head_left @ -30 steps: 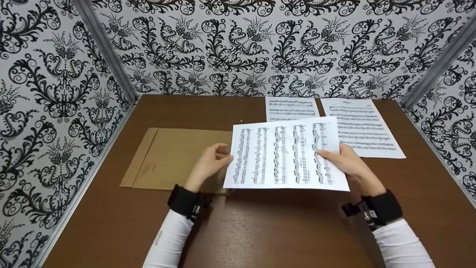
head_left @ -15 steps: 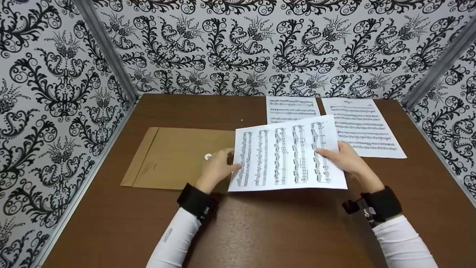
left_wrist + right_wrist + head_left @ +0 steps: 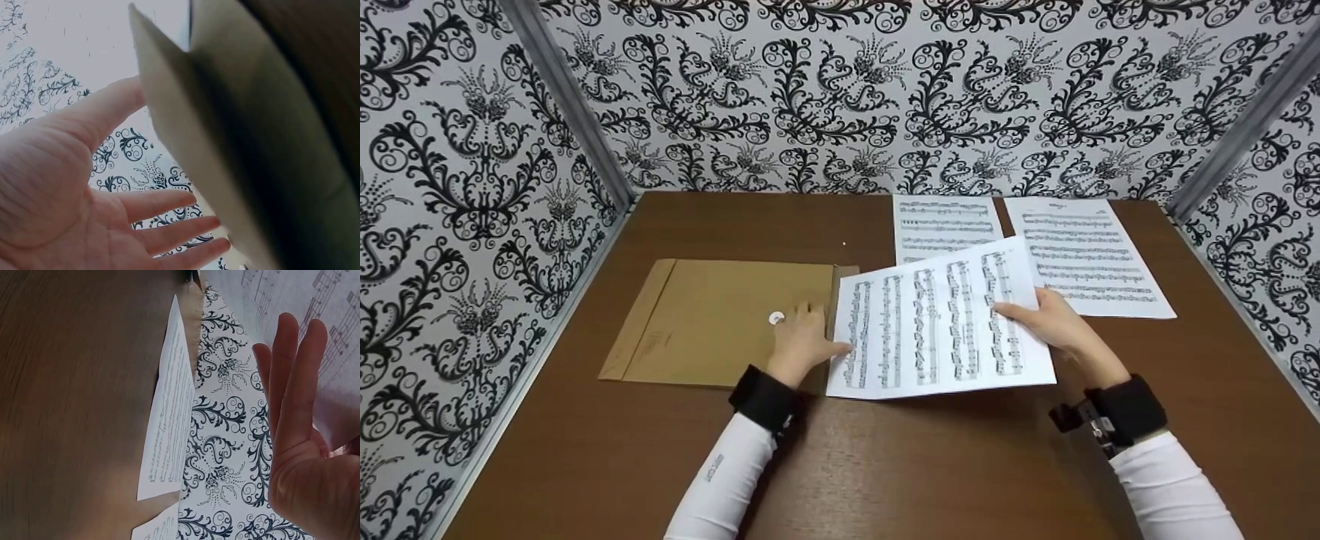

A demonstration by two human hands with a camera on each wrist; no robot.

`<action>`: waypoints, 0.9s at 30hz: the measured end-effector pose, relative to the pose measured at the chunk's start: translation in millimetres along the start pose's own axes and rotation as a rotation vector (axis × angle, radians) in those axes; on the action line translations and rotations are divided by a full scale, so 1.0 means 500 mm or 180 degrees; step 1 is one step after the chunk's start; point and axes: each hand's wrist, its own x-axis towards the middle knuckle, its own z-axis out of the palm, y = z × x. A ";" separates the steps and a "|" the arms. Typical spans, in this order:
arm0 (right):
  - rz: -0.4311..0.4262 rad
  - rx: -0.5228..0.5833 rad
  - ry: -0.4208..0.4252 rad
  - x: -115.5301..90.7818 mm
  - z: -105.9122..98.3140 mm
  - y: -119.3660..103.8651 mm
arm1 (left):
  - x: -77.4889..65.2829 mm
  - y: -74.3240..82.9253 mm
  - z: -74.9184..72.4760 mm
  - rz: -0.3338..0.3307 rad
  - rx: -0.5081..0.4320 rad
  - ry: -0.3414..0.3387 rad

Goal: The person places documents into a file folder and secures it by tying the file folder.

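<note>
My right hand (image 3: 1059,324) pinches the right side of a sheet of sheet music (image 3: 907,330), thumb on top. Straight fingers support its underside in the right wrist view. The sheet is raised and tilted, its left edge at the opening end of a brown envelope (image 3: 712,322) lying flat. My left hand (image 3: 804,337) is over that end, fingers extended against the envelope and thumb at the sheet's left edge. From the left wrist, the envelope's mouth (image 3: 174,107) looks parted, with a dark gap inside; the fingers are straight and spread. How far the sheet's edge enters is hidden.
Two more music sheets lie at the back right of the brown table (image 3: 840,472): one partly covered (image 3: 945,217), the other in full view (image 3: 1087,255). A white round button (image 3: 776,319) marks the envelope. Patterned walls (image 3: 840,97) enclose the table's back and sides.
My left hand has moved right, from beside the sheet onto the envelope's opening end, uncovering the white button. The sheet's left edge has dropped and shifted slightly right; my right hand keeps its hold.
</note>
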 end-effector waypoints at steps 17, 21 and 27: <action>-0.0053 -0.0278 -0.0146 0.030 0.004 0.002 | 0.012 -0.021 0.000 -0.0278 0.0089 -0.0384; 0.0011 -0.0231 -0.0126 0.038 0.007 0.007 | 0.010 -0.024 -0.004 -0.0244 0.0066 -0.0368; 0.0041 -0.0072 -0.0112 0.048 0.014 0.017 | 0.011 -0.028 -0.010 -0.0220 0.0053 -0.0333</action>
